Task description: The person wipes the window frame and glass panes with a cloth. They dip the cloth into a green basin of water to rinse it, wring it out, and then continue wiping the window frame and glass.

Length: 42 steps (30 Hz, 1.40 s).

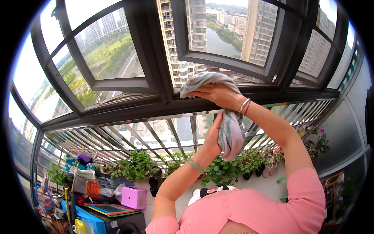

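Note:
A damp-looking white cloth with green and grey patterning (232,134) is bunched between my two hands, in front of the dark window frame (156,102). My right hand (219,94) lies over its upper part, fingers closed on the fabric close to the lower frame bar. Whether the cloth touches the bar cannot be made out. Below, my left hand (212,135) holds the hanging part from its left side; most of its fingers are hidden behind. A pale green bangle (195,165) circles my left wrist, and a silver bracelet (244,105) my right.
Open window sashes (230,60) tilt outward above a metal railing (171,130). Potted plants (136,164) line the floor along the railing. At the lower left stand a purple stool (133,197), a wire basket (103,188) and stacked household items. Shoes (269,167) sit among the plants.

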Each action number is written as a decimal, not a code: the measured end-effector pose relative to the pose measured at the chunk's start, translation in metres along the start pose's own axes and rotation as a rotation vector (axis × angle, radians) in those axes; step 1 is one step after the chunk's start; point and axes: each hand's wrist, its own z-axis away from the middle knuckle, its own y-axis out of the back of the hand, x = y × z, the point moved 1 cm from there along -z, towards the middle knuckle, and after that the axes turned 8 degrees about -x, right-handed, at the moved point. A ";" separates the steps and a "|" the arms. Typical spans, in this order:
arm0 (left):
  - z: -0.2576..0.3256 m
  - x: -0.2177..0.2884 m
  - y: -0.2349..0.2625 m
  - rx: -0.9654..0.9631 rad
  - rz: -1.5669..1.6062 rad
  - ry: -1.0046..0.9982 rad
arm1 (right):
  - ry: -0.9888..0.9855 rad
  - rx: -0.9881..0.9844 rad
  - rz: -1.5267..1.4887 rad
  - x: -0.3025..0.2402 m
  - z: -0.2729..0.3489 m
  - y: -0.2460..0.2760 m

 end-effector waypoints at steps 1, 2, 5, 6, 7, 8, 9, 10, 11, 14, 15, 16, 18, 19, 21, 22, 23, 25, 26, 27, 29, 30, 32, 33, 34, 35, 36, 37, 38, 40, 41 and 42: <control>-0.003 0.002 -0.002 -0.063 0.011 0.007 | 0.052 0.011 0.144 0.005 -0.004 0.009; -0.005 0.006 -0.007 -0.120 0.015 0.022 | 0.065 0.071 0.238 0.010 -0.009 0.023; -0.008 0.051 -0.040 -0.317 -0.047 -0.081 | -0.178 0.181 0.409 0.024 -0.053 0.080; -0.008 0.058 -0.061 -0.334 -0.018 -0.056 | -0.168 0.301 0.585 0.034 -0.061 0.101; -0.005 0.065 -0.080 -0.363 -0.042 -0.075 | -0.161 0.421 0.577 0.047 -0.073 0.115; -0.002 0.070 -0.090 -0.390 -0.066 -0.099 | -0.148 0.543 0.565 0.052 -0.084 0.123; -0.002 0.070 -0.087 -0.427 -0.047 -0.085 | -0.185 0.563 0.623 0.045 -0.089 0.122; -0.004 0.067 -0.079 -0.464 -0.027 -0.071 | -0.175 0.423 0.421 0.040 -0.084 0.112; -0.003 0.064 -0.069 -0.501 -0.005 -0.060 | -0.159 0.279 0.220 0.032 -0.076 0.093; -0.007 0.023 -0.022 -0.249 -0.078 0.024 | 0.086 0.064 0.117 0.024 -0.015 -0.002; -0.007 0.011 -0.014 -0.187 -0.082 0.038 | 0.056 0.014 0.106 0.019 -0.003 -0.002; -0.007 0.005 -0.011 -0.116 -0.091 0.044 | 0.033 -0.028 0.089 0.019 0.000 -0.001; -0.008 0.018 -0.022 -0.201 -0.087 0.043 | 0.123 0.077 0.290 0.022 -0.024 0.027; -0.013 0.033 -0.034 -0.282 -0.076 0.029 | 0.037 0.251 0.594 0.027 -0.036 0.050; -0.018 0.063 -0.065 -0.436 -0.071 -0.036 | -0.105 0.336 0.502 0.033 -0.085 0.111; -0.018 0.070 -0.082 -0.508 -0.059 -0.063 | -0.122 0.473 0.592 0.056 -0.095 0.122; -0.019 0.077 -0.099 -0.548 -0.070 -0.087 | -0.105 0.524 0.610 0.060 -0.102 0.138; -0.018 0.078 -0.103 -0.505 -0.119 -0.102 | -0.093 0.465 0.586 0.050 -0.102 0.134; -0.019 0.073 -0.096 -0.436 -0.150 -0.094 | -0.048 0.430 0.576 0.042 -0.097 0.128; -0.023 0.067 -0.087 -0.372 -0.181 -0.091 | -0.075 0.301 0.446 0.038 -0.087 0.108; -0.026 0.036 -0.057 -0.356 -0.097 0.093 | -0.052 0.080 0.274 0.034 -0.039 0.047; -0.027 0.021 -0.042 -0.346 -0.083 0.172 | -0.015 0.009 0.200 0.030 -0.017 0.028; -0.026 -0.001 -0.040 -0.098 -0.138 0.174 | 0.024 -0.113 0.024 0.019 0.011 0.011; -0.027 -0.001 -0.042 -0.128 -0.122 0.144 | 0.102 -0.054 0.033 0.024 0.006 0.019; -0.031 0.004 -0.045 -0.151 -0.138 0.102 | 0.136 -0.018 0.225 0.030 0.001 0.029; -0.034 0.013 -0.065 -0.179 -0.153 0.087 | -0.021 0.053 0.235 0.040 -0.003 0.048; -0.036 0.026 -0.080 -0.200 -0.167 0.055 | -0.176 -0.037 0.003 0.043 -0.023 0.086; -0.037 0.039 -0.091 -0.321 -0.154 0.040 | -0.280 0.028 0.080 0.039 -0.041 0.136; -0.043 0.043 -0.107 -0.419 -0.091 0.058 | -0.176 0.315 0.434 0.072 -0.042 0.144; -0.045 0.054 -0.126 -0.529 -0.113 -0.013 | -0.180 0.522 0.721 0.090 -0.050 0.159; -0.044 0.052 -0.130 -0.431 -0.102 -0.086 | -0.149 0.542 0.787 0.085 -0.051 0.151; -0.045 0.047 -0.122 -0.403 -0.094 -0.055 | -0.112 0.554 0.858 0.074 -0.049 0.141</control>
